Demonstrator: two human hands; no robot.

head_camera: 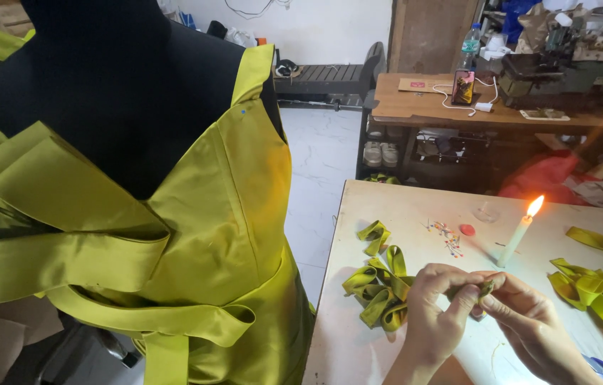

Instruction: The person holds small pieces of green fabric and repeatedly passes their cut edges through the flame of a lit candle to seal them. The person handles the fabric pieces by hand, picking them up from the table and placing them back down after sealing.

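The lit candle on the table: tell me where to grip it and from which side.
Grip the candle low on its white shaft, near the base, coming in from the side. It leans with the flame at the top, so keep the hands below that and away from above.

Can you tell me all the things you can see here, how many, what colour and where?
dress: one, yellow-green satin, on a black mannequin, left
fabric loops: one pile, yellow-green, on the table by the left hand
fabric strips: one pile, yellow-green, table's right edge
candle: one, white, lit, upright on the table
pins: small scatter, coloured heads, near the candle
table: one, pale, lower right
sewing machine: one, dark, on the far wooden bench
left hand, right hand: together pinching a small green fabric piece
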